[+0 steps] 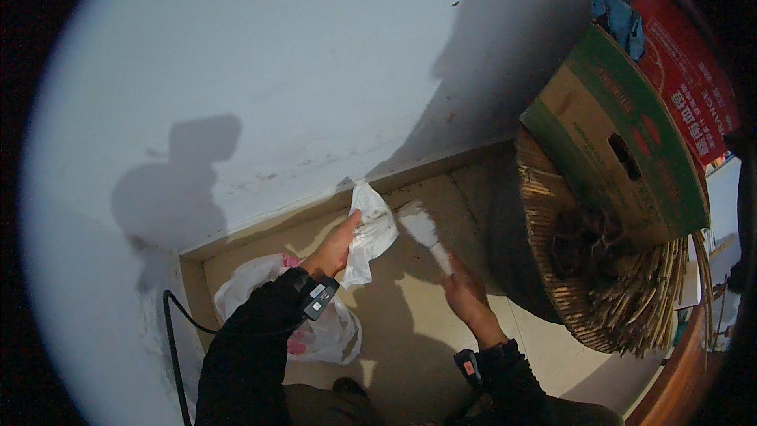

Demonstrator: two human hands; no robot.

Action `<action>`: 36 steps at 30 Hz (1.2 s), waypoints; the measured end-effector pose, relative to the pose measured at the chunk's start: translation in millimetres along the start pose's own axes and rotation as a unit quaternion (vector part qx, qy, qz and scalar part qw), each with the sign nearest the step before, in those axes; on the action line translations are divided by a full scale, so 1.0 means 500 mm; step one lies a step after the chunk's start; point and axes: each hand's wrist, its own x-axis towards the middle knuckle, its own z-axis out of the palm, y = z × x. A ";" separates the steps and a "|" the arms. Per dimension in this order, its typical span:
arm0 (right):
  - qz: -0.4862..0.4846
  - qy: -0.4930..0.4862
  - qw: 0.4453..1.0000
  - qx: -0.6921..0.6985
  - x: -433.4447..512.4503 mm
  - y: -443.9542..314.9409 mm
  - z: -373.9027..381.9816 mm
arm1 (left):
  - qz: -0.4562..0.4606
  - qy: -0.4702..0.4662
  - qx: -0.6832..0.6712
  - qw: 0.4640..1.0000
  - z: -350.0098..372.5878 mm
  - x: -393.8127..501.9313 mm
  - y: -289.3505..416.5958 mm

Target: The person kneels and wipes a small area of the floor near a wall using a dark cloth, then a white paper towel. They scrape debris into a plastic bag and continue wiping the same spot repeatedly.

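Observation:
My left hand [335, 244] holds a crumpled white cloth or wipe [371, 228] bearing dark smudges, close to the tiled skirting [414, 178] at the foot of the wall. In my right hand [467, 290] is the pale handle of a putty knife [421, 226]. Its broad blade looks coated with white matter and points up and left, a short way right of the cloth. Below it, dark crumbs lie on the tiled floor [437, 331]. A white plastic bag [248, 278] with pink marks sits on the floor beneath my left forearm.
A white wall [331, 71] with scuffs meets the floor ahead. On the right stands a large bundle of dry stalks [633, 302], with a green and brown cardboard box [591, 112] on top. Behind it is a red box [680, 65]. A black cable [171, 343] hangs left of my sleeve.

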 end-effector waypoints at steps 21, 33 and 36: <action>-0.058 -0.044 0.990 -0.119 -0.001 -0.008 0.002 | -0.045 -0.051 -0.096 0.993 0.041 -0.003 0.029; 0.087 -0.017 0.982 -0.167 -0.001 0.051 -0.013 | -0.049 -0.121 -0.151 0.980 -0.001 0.004 0.019; -0.003 0.026 0.998 -0.049 -0.010 0.023 -0.008 | -0.046 -0.099 -0.125 0.986 0.001 0.003 0.014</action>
